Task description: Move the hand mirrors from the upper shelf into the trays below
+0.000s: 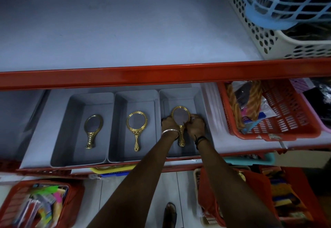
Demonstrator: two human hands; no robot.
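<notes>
Three grey trays stand side by side on the lower shelf. The left tray [75, 102] holds a gold hand mirror [93, 129] lying flat. A second gold mirror [137, 127] lies in the middle tray [136, 97]. Inside the right tray [179, 93], both my hands grip a third gold mirror [180, 116], glass up and handle pointing toward me. My left hand [168, 123], with a silver bangle, holds its left rim. My right hand [196, 124], with a black wristband, holds its right rim. The upper shelf [116, 31] shows no mirrors.
A red shelf rail [143, 75] crosses the view above the trays. A white perforated basket [279, 38] with a blue basket inside sits upper right. A red basket [279, 113] of goods stands right of the trays. More red baskets [35, 204] sit below.
</notes>
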